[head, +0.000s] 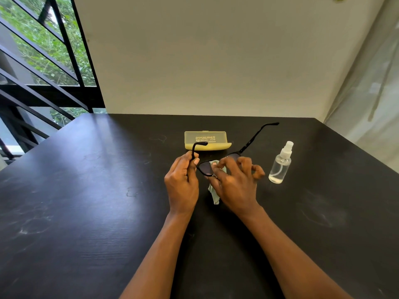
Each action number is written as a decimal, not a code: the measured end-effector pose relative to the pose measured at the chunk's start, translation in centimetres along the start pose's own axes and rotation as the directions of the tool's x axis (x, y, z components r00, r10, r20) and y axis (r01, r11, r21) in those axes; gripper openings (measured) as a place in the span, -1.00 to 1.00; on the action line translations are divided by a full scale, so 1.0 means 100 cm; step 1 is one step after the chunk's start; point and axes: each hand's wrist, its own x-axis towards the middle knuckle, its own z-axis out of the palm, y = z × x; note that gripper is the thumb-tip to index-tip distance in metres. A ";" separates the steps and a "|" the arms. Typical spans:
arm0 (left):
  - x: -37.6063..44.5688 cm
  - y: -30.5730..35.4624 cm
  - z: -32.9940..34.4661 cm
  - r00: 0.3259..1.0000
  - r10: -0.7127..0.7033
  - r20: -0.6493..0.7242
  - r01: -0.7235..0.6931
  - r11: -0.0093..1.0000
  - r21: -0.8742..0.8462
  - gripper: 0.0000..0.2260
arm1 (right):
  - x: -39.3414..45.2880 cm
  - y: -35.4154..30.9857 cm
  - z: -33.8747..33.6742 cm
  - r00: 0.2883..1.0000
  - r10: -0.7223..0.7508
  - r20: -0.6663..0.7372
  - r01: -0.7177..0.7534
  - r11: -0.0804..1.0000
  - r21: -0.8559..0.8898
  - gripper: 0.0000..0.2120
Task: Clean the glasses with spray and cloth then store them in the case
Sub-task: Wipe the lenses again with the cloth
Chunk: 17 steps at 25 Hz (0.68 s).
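Observation:
Black-framed glasses (250, 142) with both arms unfolded are held above the table. My left hand (182, 182) grips the left arm near its hinge. My right hand (234, 182) pinches a pale green cloth (214, 196) against the left lens, thumb on the near side; the cloth's tail hangs below the palm. The yellow case (207, 140) lies shut on the table just behind my hands. A clear spray bottle (280, 164) with a white nozzle stands upright to the right of my right hand.
The black table (86, 201) spreads wide on all sides, with faint smudges. A cream wall rises behind its far edge. A window with black bars is at the left, and a sheer curtain at the right.

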 end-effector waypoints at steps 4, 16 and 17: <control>0.000 -0.002 0.000 1.000 -0.019 -0.008 0.019 1.000 -0.011 -0.84 | -0.002 -0.005 0.006 0.999 0.035 0.033 -0.039 0.994 0.104 -0.65; 0.000 -0.002 0.000 1.000 0.009 -0.013 -0.009 0.999 -0.041 -0.84 | 0.000 0.005 0.000 0.989 -0.064 -0.131 0.080 0.990 0.114 -0.78; 0.000 -0.003 -0.001 1.000 -0.004 -0.017 0.003 0.998 -0.056 -0.84 | 0.001 0.005 0.001 0.988 -0.067 -0.136 0.079 0.993 0.084 -0.75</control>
